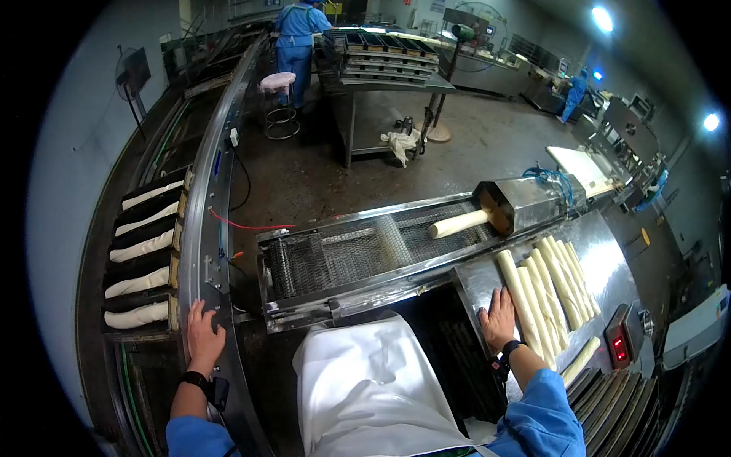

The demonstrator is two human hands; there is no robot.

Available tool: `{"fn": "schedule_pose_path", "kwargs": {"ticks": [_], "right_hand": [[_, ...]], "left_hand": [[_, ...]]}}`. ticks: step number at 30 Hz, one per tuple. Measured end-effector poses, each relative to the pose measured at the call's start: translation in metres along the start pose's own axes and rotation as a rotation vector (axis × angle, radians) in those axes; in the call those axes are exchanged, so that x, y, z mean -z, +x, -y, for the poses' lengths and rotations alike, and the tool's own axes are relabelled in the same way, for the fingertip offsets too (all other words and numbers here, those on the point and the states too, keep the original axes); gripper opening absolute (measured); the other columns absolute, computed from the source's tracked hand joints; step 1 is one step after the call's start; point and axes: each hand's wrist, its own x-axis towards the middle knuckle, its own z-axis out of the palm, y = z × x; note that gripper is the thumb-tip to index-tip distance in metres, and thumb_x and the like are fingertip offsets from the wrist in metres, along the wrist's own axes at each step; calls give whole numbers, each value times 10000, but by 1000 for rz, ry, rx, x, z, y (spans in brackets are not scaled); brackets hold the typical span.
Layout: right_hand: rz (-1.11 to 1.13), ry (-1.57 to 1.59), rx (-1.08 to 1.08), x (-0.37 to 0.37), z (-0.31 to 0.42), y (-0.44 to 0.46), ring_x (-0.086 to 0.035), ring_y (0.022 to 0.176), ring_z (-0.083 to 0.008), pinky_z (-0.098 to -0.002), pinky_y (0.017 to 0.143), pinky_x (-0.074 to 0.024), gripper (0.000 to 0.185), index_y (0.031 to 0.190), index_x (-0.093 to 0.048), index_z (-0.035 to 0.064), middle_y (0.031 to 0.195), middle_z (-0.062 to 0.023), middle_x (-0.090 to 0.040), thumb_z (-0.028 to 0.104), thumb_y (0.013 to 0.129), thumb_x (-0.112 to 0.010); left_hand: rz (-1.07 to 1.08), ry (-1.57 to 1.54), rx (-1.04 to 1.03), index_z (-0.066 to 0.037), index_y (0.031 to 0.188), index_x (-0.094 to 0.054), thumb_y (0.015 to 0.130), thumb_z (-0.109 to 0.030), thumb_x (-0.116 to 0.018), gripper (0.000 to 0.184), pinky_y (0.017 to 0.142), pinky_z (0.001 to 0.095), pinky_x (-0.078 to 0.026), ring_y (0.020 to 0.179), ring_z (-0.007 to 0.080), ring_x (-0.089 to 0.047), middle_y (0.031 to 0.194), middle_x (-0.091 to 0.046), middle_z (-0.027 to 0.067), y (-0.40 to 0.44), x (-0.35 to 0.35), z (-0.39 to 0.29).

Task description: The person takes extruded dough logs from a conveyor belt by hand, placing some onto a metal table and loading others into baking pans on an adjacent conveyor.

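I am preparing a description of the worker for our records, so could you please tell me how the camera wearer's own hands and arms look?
The left hand and right hand wear no gloves. The left sleeve and right sleeve are blue and end on the forearms. A black left wristband carries a boxy device; a black right wristband shows a small red mark.

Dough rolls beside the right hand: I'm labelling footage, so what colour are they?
The dough rolls are pale cream, seen best in the head view.

Dough roll: far end hidden in metal hood. White apron: cut by bottom edge.
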Motion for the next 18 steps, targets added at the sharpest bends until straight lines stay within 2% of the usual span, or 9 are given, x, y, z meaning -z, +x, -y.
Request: {"fn": "schedule_pose_path", "kwargs": {"ticks": [7,13,17,18], "right_hand": [[12,-11,13,-3,2,4,-182,1381,-407,-436,1145,-144,721,1421,-233,-53,1476,-298,-196,401,894,-422],[-19,-52,93,-16,4,20,-186,1397,-365,-437,1150,-140,662,1423,-234,-45,1493,-249,-211,351,917,-396],[-30,-6,171,-24,34,41,-212,1397,-335,-428,1151,-146,601,1418,-259,-36,1491,-217,-248,304,943,-402],[-19,103,171,-29,42,53,-226,1392,-336,-422,1149,-162,588,1415,-264,-38,1488,-222,-252,294,949,-402]], "left_hand": [[9,6,5,-18,985,-604,694,-60,-631,295,1093,433,-290,1327,351,-327,1326,-443,199,0,1,0],[42,-2,43,-13,1001,-602,708,-65,-628,299,1094,438,-284,1338,343,-307,1338,-432,192,1,-1,1],[38,14,31,-12,1000,-601,712,-69,-623,295,1097,439,-282,1336,345,-307,1341,-430,188,2,1,0],[38,13,21,-13,1000,-601,713,-73,-620,294,1098,438,-281,1335,345,-309,1337,-434,189,3,1,1]]}}
